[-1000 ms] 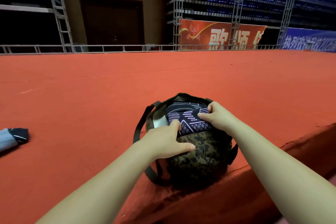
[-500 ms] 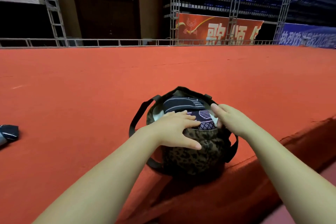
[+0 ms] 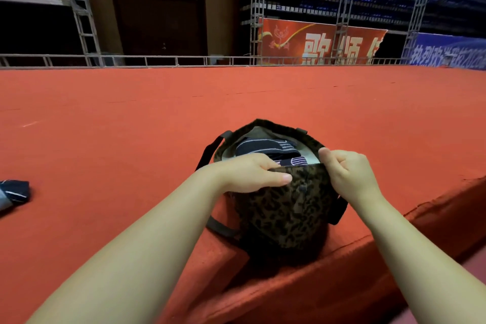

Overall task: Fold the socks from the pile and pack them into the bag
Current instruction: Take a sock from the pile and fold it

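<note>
Compared with half a second ago, both hands have moved from the socks to the bag's near rim. The left hand now grips that rim, fingers tucked inside and thumb outside; the right hand pinches the rim with curled fingers. The bag, leopard-patterned with dark straps, stands at centre frame on the edge of the red platform. Folded dark striped socks lie inside it. Another sock lies at far left.
</note>
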`<state>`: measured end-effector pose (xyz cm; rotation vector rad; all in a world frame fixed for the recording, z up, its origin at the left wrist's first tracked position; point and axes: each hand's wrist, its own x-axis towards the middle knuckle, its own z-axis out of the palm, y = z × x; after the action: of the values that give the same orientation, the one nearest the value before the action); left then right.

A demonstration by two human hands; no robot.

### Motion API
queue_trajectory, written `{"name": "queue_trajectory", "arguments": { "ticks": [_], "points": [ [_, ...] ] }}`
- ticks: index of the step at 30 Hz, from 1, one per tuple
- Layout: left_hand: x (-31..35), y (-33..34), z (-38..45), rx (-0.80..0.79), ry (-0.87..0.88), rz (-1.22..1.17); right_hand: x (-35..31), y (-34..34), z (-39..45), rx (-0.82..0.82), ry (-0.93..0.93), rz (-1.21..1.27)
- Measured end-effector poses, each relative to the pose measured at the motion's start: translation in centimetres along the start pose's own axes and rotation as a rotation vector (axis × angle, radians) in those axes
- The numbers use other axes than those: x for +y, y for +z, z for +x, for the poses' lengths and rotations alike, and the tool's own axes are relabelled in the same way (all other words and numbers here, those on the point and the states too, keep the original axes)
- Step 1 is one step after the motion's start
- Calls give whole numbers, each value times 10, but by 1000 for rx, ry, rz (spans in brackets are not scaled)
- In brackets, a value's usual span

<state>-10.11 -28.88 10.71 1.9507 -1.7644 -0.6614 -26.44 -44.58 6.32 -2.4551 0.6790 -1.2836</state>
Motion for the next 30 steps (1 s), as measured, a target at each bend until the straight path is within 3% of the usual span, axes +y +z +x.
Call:
{"name": "queue_trajectory", "arguments": {
  "ticks": [5,10,15,22,30],
  "points": [
    [13,-31,11,115,-2,93,-9,-1,23,95,33,-99],
    [-9,-38,10,323,26,205,-15,2,43,-312,308,-368],
    [-48,-14,-8,308,-9,108,-45,12,26,-256,190,-309],
    [-95,4,-62,396,-41,-272,-123,56,18,-227,93,-84],
    [-209,-24,-167,613,-207,-418,-218,183,14,-408,-42,4]
  ]
}}
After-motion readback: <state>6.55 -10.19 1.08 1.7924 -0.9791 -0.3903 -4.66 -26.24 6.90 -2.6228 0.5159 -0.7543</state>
